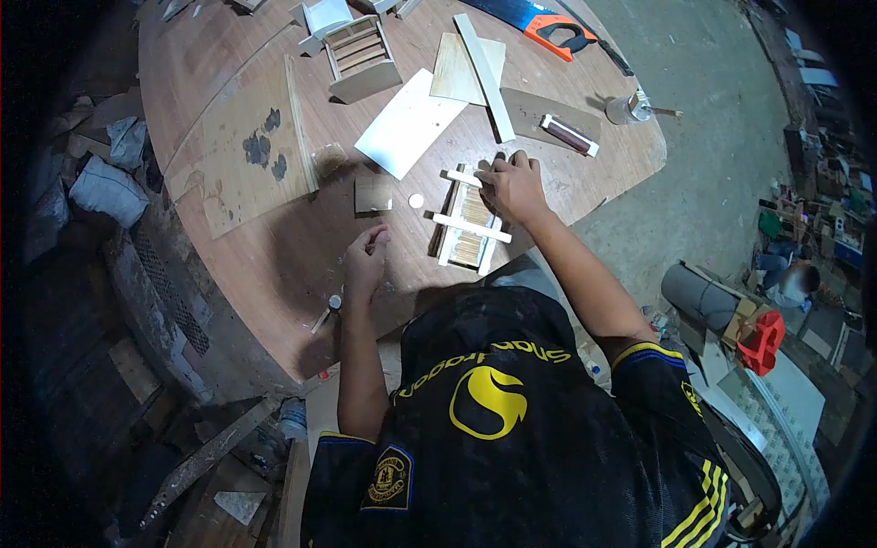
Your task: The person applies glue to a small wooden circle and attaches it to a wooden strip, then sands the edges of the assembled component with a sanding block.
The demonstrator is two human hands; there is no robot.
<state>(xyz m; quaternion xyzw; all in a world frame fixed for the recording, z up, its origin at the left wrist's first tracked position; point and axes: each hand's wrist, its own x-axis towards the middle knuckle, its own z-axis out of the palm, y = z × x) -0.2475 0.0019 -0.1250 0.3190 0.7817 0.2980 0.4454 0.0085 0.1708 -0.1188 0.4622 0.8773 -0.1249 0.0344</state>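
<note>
A small wooden slatted frame point(468, 245) lies on the table close to my body, with two pale wooden strips across it. My right hand point(517, 192) is at its far end, fingers bent and closed over the end of the upper wooden strip point(462, 178). The lower strip point(475, 228) lies across the slats, apart from my hand. To the left, my left hand point(365, 260) hovers over the table with its fingertips pinched together; whatever is between them cannot be made out. A small square wood block point(373, 194) and a round white disc point(416, 200) lie between my hands.
A handsaw point(557, 36) with an orange handle lies at the far edge. Beyond my hands are a finished-looking slatted piece point(361, 57), a white board point(411, 123), a long wood strip point(486, 80) and a jar point(628, 110). A stained plywood sheet point(251, 151) lies left.
</note>
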